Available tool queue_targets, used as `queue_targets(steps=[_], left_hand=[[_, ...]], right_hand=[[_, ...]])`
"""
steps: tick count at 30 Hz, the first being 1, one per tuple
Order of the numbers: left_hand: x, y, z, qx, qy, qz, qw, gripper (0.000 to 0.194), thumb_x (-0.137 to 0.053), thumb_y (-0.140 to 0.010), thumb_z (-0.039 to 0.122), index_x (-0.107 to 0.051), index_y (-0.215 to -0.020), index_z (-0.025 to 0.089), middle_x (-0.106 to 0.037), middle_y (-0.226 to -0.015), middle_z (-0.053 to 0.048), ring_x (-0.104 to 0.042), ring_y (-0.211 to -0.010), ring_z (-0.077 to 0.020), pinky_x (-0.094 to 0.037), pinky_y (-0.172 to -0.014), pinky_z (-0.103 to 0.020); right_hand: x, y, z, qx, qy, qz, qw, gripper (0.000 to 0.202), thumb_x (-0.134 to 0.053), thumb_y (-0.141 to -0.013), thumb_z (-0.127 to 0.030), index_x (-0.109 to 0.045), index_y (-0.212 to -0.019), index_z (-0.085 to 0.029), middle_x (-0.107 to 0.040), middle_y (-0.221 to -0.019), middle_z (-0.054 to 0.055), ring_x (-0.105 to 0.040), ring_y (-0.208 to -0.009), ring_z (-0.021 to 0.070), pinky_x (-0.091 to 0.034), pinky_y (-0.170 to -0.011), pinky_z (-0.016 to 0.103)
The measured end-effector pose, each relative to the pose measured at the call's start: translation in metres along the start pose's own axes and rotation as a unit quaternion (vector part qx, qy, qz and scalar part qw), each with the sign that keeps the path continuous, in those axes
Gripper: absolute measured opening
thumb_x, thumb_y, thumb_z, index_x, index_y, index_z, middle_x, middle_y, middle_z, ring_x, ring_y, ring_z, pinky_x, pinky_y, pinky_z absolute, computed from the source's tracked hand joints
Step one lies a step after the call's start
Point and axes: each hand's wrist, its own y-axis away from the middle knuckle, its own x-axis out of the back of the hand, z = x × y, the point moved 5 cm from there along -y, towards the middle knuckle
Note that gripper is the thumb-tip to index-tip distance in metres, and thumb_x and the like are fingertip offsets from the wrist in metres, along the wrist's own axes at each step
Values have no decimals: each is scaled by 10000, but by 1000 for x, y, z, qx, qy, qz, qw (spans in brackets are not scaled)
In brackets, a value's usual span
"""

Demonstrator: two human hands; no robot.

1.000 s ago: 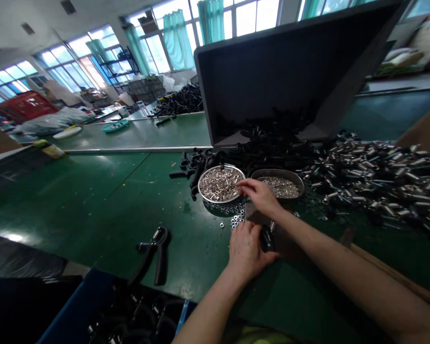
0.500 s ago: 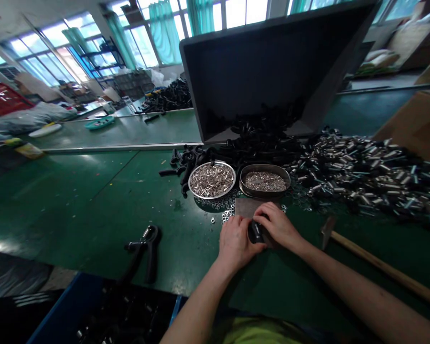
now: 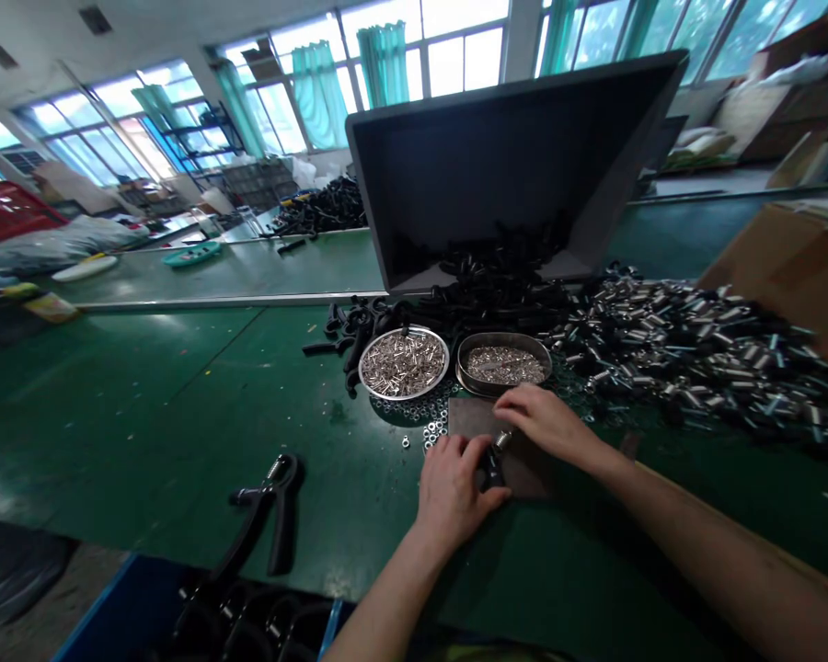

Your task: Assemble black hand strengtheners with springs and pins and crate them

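My left hand [image 3: 452, 485] is closed round a black plastic part [image 3: 493, 471] over a dark metal plate [image 3: 534, 464]. A small metal spring [image 3: 502, 440] shows at the far end of that part. The fingertips of my right hand [image 3: 545, 425] are bent just beyond the spring, near the plate's far edge; what they hold, if anything, is too small to name. Behind the plate are a round dish [image 3: 404, 364] of small metal pins and an oval tin [image 3: 504, 362] of tiny metal pieces. Metal rings [image 3: 433, 430] lie left of the plate.
A black hand grip [image 3: 269, 510] lies at the left above a blue bin [image 3: 128, 602] of similar grips. Behind the dishes stands a tilted grey crate [image 3: 517, 184]. Spring parts [image 3: 696, 354] are heaped at the right. A hammer [image 3: 724, 524] lies partly under my right forearm.
My right hand has moved slightly away from the black part, and the spring now shows between the hands. The camera view has tilted up a little. My left hand still holds the part.
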Motion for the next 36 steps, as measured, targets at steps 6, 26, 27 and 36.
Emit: queue_targets(steps=[6, 26, 27, 36], left_hand=[[2, 0, 3, -12, -24, -35, 999, 663, -726, -677, 458, -492, -1260, 249, -565, -1081, -68, -496, -1000, -251, -426, -873, -393], [8, -1, -23, 174, 370, 65, 910, 580, -756, -635, 417, -595, -1145, 193, -635, -1013, -63, -575, -955, -223, -444, -872, -358], [7, 1, -27, 214, 457, 64, 861, 569, -745, -649, 430, -595, -1141, 186, -643, -968, -56, -595, -898, -203, -463, -829, -333], [-1, 15, -7, 331, 819, -26, 468, 362, -619, -791, 443, -590, -929, 110, -624, -724, -38, -605, -562, -120, -549, -637, -290]], right_hand=[[13, -58, 52, -74, 92, -20, 993, 204, -646, -731, -180, -731, -913, -219, -705, -926, 65, -599, -948, 237, -425, -802, 307], [28, -16, 28, -107, -142, 143, 974, 211, -425, -841, -256, -596, -943, -184, -697, -787, 36, -618, -652, 153, -476, -629, 266], [26, -4, 22, -104, -196, 151, 963, 183, -447, -837, -269, -577, -937, -189, -694, -767, 33, -612, -623, 152, -477, -600, 267], [-2, 46, -34, -27, -349, 92, 932, 97, -608, -785, -305, -637, -756, -217, -676, -756, 24, -626, -750, 183, -480, -684, 301]])
